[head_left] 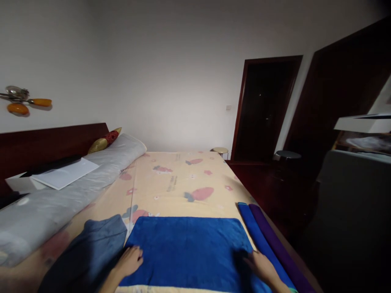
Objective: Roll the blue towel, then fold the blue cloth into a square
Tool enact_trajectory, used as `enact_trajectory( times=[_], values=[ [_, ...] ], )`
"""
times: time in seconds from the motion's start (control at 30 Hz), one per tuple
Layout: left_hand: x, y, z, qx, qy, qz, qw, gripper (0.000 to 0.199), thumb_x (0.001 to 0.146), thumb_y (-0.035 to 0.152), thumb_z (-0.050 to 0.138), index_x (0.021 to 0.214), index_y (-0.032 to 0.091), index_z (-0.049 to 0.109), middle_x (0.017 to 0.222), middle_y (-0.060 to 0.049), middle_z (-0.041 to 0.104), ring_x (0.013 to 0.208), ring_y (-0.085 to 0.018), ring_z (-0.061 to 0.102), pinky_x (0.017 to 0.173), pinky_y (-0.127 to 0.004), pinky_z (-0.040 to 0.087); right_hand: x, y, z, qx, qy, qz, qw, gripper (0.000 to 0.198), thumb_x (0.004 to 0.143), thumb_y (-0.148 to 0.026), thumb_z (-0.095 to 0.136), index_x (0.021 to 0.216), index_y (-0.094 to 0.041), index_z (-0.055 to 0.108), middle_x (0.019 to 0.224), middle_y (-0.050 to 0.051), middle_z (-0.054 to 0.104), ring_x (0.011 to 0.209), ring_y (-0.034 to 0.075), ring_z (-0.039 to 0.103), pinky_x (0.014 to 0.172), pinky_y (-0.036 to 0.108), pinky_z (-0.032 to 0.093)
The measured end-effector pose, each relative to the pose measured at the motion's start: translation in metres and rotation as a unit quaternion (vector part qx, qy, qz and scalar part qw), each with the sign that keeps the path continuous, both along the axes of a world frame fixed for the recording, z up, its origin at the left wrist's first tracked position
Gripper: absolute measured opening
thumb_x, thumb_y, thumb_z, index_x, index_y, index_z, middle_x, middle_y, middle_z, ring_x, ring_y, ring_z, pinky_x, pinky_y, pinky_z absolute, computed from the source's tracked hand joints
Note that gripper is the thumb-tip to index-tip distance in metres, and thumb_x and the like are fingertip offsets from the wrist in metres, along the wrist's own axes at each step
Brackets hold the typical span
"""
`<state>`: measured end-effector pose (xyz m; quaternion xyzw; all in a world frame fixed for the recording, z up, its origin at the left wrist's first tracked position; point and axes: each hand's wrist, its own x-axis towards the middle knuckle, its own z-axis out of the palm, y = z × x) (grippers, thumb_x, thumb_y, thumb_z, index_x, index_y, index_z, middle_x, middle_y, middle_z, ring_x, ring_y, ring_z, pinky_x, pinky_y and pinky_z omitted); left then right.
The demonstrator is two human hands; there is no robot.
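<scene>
A blue towel (189, 248) lies spread flat on the bed in front of me. My left hand (130, 261) is at its left edge, fingers curled down against the cloth; the fingertips are partly hidden. On the opposite edge rests my right hand (262, 266), its fingers stretched inward over the towel, casting a dark shadow. A grey-blue cloth (104, 234) lies left of the towel, beside my left forearm. Just right of my right hand are a long narrow blue folded cloth (255, 226) and a purple one (271, 236), side by side along the bed's edge.
The bed carries a cream patterned sheet (171, 175). A long grey bolster (82, 189) runs along the left, with a white flat box (65, 173) on it. A stool (220, 150) stands beyond the bed, a dark stool (288, 154) near the door (265, 114).
</scene>
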<state>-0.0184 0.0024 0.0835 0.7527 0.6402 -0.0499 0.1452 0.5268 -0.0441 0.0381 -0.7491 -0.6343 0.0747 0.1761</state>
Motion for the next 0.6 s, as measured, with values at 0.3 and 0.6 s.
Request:
enact_trajectory(
  times=[0.3, 0.6],
  values=[
    [0.154, 0.004, -0.039, 0.008, -0.073, -0.048, 0.996, 0.066, 0.088, 0.032, 0.023, 0.151, 0.019, 0.010, 0.162, 0.000, 0.009, 0.149, -0.016, 0.006, 0.121, -0.041, 0.016, -0.174, 0.032, -0.035, -0.049, 0.056, 0.138, 0.988, 0.057, 0.090, -0.041, 0.029, 0.144, -0.024, 0.034, 0.155, 0.005, 0.030, 0.143, 0.022, 0.027, 0.115, 0.045, 0.030],
    [0.187, -0.016, -0.105, -0.024, -0.057, -0.037, 0.997, 0.064, 0.087, 0.035, 0.025, 0.144, 0.030, -0.002, 0.157, 0.009, 0.003, 0.147, -0.019, 0.003, 0.124, -0.048, 0.009, -0.219, 0.028, -0.081, -0.038, 0.103, 0.174, 0.978, 0.052, 0.090, -0.039, 0.035, 0.141, -0.037, 0.029, 0.152, -0.001, 0.028, 0.142, 0.025, 0.024, 0.118, 0.048, 0.024]
  ],
)
